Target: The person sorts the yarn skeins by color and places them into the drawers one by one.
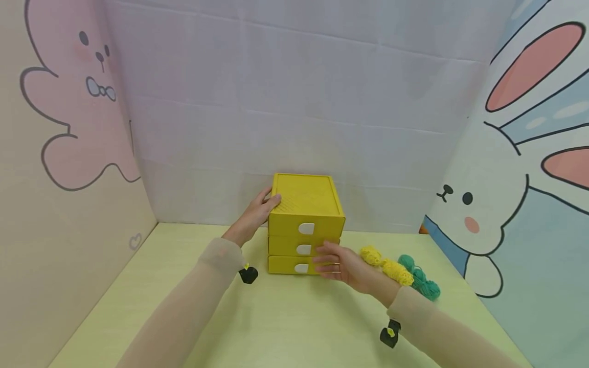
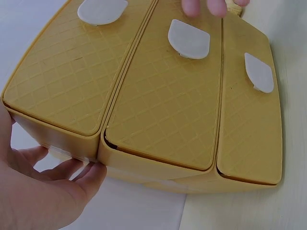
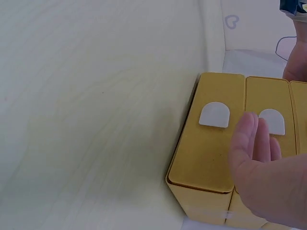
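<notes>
A yellow three-drawer storage box (image 1: 306,194) stands at the back of the table, its front facing me. Each drawer has a white rounded pull tab (image 2: 189,39). My left hand (image 1: 252,217) holds the box at its upper left edge, thumb over the top and fingers against the side wall; the left wrist view shows those fingers (image 2: 91,179) bent on the side. In front of the lower drawers, right of the tabs, is my right hand (image 1: 345,266) with fingers extended. The right wrist view shows its fingertips (image 3: 249,125) close to the middle tab; I cannot tell whether they touch the front.
Yellow yarn bundles (image 1: 397,271) and teal yarn bundles (image 1: 420,278) lie on the table (image 1: 285,317) right of the box. A white curtain (image 1: 294,102) hangs behind it. Side walls carry cartoon animals, including a rabbit (image 1: 497,220) on the right.
</notes>
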A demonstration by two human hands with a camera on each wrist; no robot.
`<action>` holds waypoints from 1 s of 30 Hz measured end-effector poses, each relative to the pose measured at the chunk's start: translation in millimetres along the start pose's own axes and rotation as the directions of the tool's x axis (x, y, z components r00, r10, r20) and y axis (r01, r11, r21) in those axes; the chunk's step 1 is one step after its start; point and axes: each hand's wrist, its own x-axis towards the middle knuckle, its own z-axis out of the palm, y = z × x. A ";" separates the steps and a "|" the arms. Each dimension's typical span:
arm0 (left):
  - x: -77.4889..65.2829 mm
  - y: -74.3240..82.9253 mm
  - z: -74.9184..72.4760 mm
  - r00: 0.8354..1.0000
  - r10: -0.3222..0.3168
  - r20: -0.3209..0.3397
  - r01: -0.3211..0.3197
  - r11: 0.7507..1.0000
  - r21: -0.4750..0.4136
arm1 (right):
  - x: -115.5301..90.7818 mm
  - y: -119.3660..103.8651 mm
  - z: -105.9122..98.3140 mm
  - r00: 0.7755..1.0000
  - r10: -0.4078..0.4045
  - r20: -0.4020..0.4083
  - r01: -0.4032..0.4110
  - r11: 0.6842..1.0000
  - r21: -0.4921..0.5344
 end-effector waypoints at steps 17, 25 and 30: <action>1.4 -1.5 0.2 1.000 0.007 0.000 -0.007 1.000 -0.005 | 20.6 17.2 13.9 0.998 0.059 0.009 -0.058 0.998 -0.016; 0.3 -0.2 1.2 1.000 0.004 -0.007 -0.004 1.000 -0.003 | 33.5 16.8 24.8 0.995 0.091 0.044 -0.094 0.994 0.049; 0.4 -0.9 0.9 1.000 0.003 -0.008 -0.003 1.000 0.000 | 41.0 19.1 31.2 0.994 0.106 0.027 -0.108 0.990 0.088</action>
